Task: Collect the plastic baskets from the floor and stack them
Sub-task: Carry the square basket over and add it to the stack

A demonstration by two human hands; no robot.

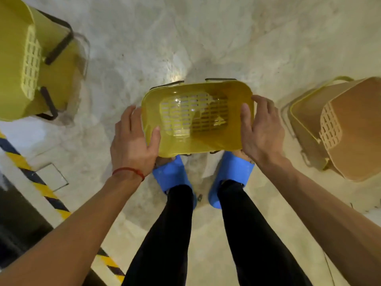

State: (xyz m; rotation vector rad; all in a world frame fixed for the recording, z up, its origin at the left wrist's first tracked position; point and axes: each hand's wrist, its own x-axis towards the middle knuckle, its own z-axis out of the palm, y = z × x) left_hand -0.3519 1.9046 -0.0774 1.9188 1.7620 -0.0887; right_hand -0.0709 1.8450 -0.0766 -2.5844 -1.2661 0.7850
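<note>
Head view, looking down: the yellow basket [198, 120], mouth up with its slotted floor visible, sits at centre just above the blue sandals [206, 178], held by its two short ends. The left hand [134, 141] clasps the 9 o'clock rim, thumb inside the wall and fingers outside; the right hand [260, 129] clasps the 3 o'clock rim in the same way. Both hands are thus closed on the basket, not released. Whether it rests on the pale floor [144, 48] or hangs clear of it cannot be told. Two more baskets lie tipped over: a second yellow one [31, 65] with dark handles at 10 o'clock, and a tan basket [348, 129] at 3 o'clock, both well apart from the held one. A black-and-yellow hazard stripe [41, 182] runs at 8 o'clock. To do this step well, the carrier likely keeps the rim level, the grip even on both ends, and the mouth upward, so the next basket can nest straight in; the loose dark handles may swing and foul the nesting
</note>
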